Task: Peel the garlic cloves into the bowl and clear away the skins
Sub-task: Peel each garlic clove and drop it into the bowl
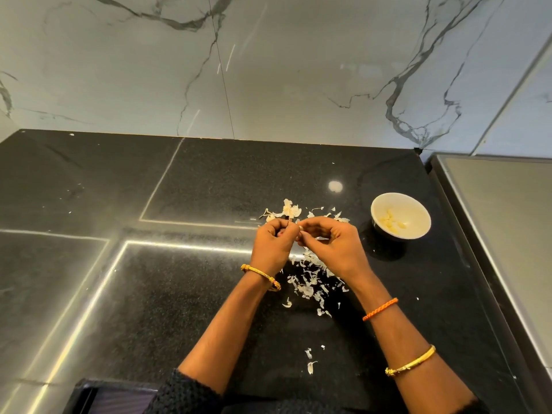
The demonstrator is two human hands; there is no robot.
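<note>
Two hands meet above a black speckled tabletop (185, 294), fingers curled inward and fingertips touching around a small garlic clove (300, 228) that shows only as a pale sliver between them. The left hand (273, 245) pinches the clove from one side, the right hand (331, 243) from the other. A gold bangle (261, 276) circles the left wrist; an orange thread band (380, 309) and a second gold bangle (410, 361) sit on the right forearm. Papery garlic skins (310, 282) lie scattered on the tabletop beneath and just beyond the hands, with a few stray flakes nearer the person. To the right, a white bowl (413, 206) stands apart from the hands, holding several peeled cloves (391, 221). A grey-veined marble wall (268, 70) rises behind the tabletop.
</note>
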